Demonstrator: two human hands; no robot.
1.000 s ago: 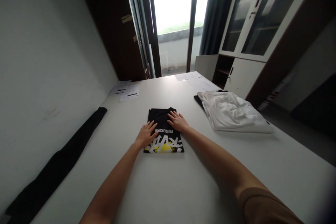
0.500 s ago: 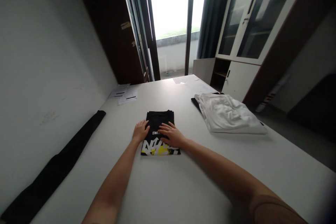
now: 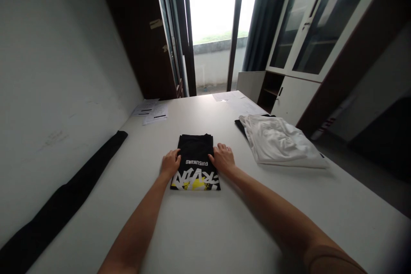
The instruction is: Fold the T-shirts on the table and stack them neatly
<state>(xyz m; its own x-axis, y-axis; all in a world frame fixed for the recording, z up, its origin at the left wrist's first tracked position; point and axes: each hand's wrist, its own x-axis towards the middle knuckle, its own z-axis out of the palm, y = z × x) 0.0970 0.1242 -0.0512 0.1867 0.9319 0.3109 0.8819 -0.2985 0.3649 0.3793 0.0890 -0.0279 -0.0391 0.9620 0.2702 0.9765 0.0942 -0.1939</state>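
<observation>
A black T-shirt (image 3: 195, 145), folded into a flat rectangle, lies on the white table. White lettering and a yellow patch cover its near half. My left hand (image 3: 170, 163) rests at the shirt's left edge, its thumb side and fingertips touching the cloth. At the opposite edge is my right hand (image 3: 224, 158), with the thumb on the shirt and the other fingers bent down beside it on the table. Both hands have their fingers apart. Whether any fingertip is under the cloth is hidden.
To the right, a folded white garment (image 3: 281, 141) lies over a black one (image 3: 240, 126). A long black cloth (image 3: 73, 192) lies along the left wall. Paper sheets (image 3: 156, 113) are at the far left, more paper (image 3: 229, 96) at the far end. A cabinet (image 3: 297, 94) stands beyond.
My right hand has moved from the top of the T-shirt to its right edge, uncovering the lettering. My left hand has stayed at the left edge. The camera view has shifted slightly.
</observation>
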